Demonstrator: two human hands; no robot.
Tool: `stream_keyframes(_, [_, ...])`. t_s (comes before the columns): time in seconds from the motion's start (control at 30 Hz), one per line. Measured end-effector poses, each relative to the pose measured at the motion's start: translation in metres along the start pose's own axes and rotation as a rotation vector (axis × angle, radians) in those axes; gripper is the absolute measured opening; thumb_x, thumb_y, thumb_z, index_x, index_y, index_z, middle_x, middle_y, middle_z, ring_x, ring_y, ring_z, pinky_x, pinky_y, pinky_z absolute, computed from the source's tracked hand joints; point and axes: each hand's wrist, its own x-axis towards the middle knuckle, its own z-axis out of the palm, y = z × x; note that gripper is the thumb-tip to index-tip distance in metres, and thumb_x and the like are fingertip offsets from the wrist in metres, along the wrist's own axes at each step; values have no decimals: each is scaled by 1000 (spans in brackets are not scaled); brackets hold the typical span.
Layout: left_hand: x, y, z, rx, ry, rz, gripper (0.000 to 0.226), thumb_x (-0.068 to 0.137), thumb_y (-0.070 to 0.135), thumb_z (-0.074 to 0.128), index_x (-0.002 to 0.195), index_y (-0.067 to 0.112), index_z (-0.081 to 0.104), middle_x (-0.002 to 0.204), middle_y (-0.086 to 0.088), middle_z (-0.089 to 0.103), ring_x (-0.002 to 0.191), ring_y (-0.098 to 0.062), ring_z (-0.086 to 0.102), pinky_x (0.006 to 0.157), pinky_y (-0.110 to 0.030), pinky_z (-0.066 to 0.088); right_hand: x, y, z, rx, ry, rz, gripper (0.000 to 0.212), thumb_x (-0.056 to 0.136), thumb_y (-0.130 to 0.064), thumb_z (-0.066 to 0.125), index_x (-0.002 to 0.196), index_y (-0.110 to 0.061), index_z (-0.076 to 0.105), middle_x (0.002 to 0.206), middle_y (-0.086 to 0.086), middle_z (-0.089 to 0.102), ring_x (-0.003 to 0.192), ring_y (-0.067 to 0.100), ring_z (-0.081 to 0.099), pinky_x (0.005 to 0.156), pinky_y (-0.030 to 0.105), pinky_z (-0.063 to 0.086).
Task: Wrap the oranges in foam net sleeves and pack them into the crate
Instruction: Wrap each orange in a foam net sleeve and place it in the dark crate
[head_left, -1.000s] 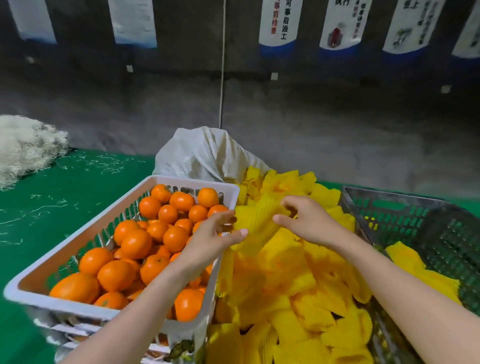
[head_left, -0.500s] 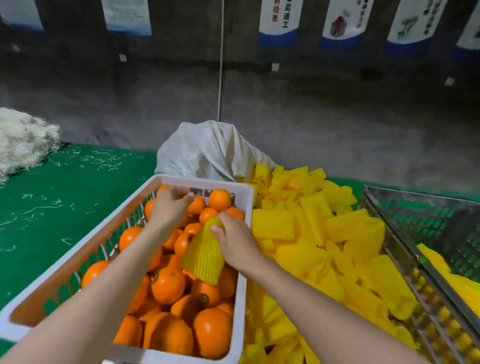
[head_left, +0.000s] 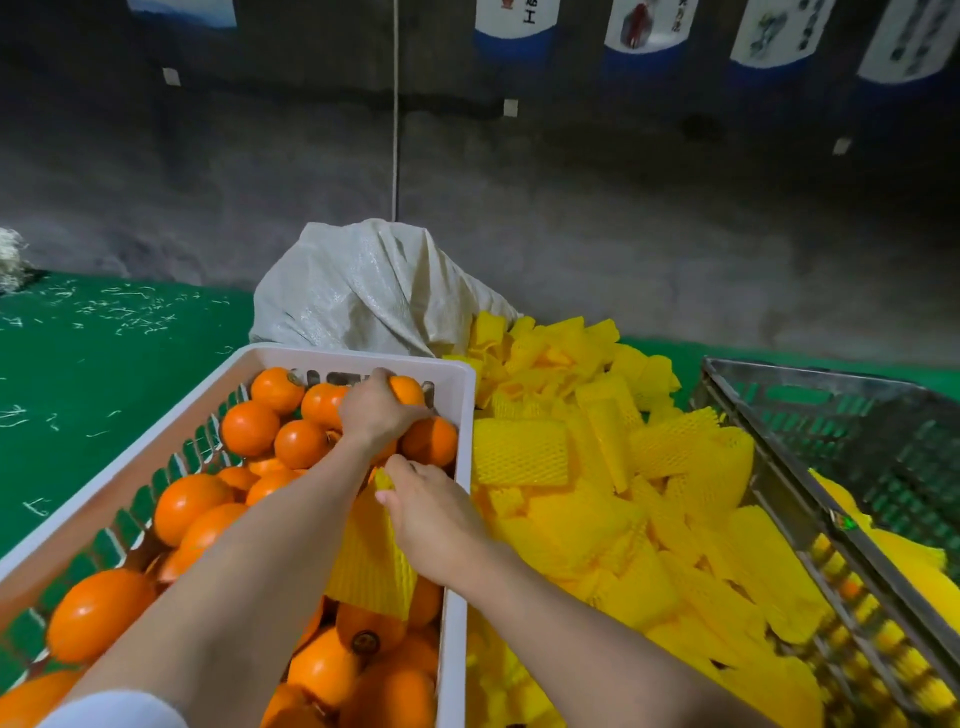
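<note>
On the green table (head_left: 104, 395), the white basket (head_left: 358, 359) at left holds the oranges (head_left: 249, 428), the left hand (head_left: 376, 413) curled round an orange (head_left: 410, 389) at its far right corner, the right hand (head_left: 436, 519) just nearer pinching a yellow foam sleeve (head_left: 371, 564), the grey crate (head_left: 831, 452) at the right.

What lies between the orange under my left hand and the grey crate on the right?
Between the orange in the left hand and the grey crate stand the white crate's right wall and the pile of foam net sleeves. The right hand, holding one foam net sleeve, sits inside that wall.
</note>
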Motion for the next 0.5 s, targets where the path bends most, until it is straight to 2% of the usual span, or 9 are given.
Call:
stream_keyframes(0.13, [-18, -12, -22, -365, -16, -3, 72, 67, 8, 82, 129, 13, 47, 128, -13, 51, 112, -28, 52, 87, -39, 48, -1, -1, 2, 16, 33, 0, 21, 100, -23, 39, 112, -6, 44, 110, 16, 55, 102, 33, 50, 73, 40, 37])
stream_keyframes(0.2, [-35, -17, -42, -629, -86, -101, 72, 67, -1, 81, 124, 16, 40, 125, -11, 47, 106, -28, 56, 77, -39, 55, -2, 0, 1, 71, 60, 17, 24, 99, -23, 41, 118, -8, 44, 109, 15, 57, 103, 32, 52, 77, 40, 42])
stream_keyframes(0.23, [-44, -20, -53, -751, -143, -150, 70, 67, -2, 80, 121, 18, 39, 123, -12, 49, 104, -30, 58, 75, -40, 56, -4, 0, -1, 130, 84, 26, 23, 98, -23, 43, 117, -10, 46, 103, 13, 58, 98, 30, 54, 75, 37, 42])
stream_keyframes(0.3, [-63, -22, -75, -979, -262, -196, 66, 65, -1, 79, 119, 21, 47, 121, -16, 55, 104, -32, 61, 83, -43, 54, -9, 1, -5, 340, 153, 48, 13, 96, -21, 47, 105, -12, 49, 79, 4, 52, 74, 17, 53, 60, 28, 35])
stream_keyframes(0.37, [-85, -21, -95, -1183, -352, -227, 64, 64, 9, 75, 122, 25, 52, 119, -13, 59, 103, -28, 60, 85, -39, 48, -16, -1, -15, 620, 214, 110, 2, 90, -11, 51, 91, -13, 49, 67, 2, 40, 55, 10, 37, 54, 25, 29])
stream_keyframes(0.43, [-106, -15, -106, -1280, -429, -276, 64, 69, 17, 70, 130, 25, 51, 120, -11, 60, 101, -29, 61, 77, -36, 51, -25, -3, -30, 914, 253, 167, 5, 81, -8, 52, 79, -12, 50, 70, 11, 39, 61, 15, 36, 58, 31, 30])
stream_keyframes(0.5, [-125, 0, -105, -1419, -504, -367, 58, 80, 13, 61, 136, 19, 46, 120, -16, 62, 99, -35, 63, 70, -39, 58, -36, -7, -46, 1110, 242, 180, 7, 68, -12, 51, 69, -18, 53, 66, 10, 43, 61, 18, 40, 57, 30, 32])
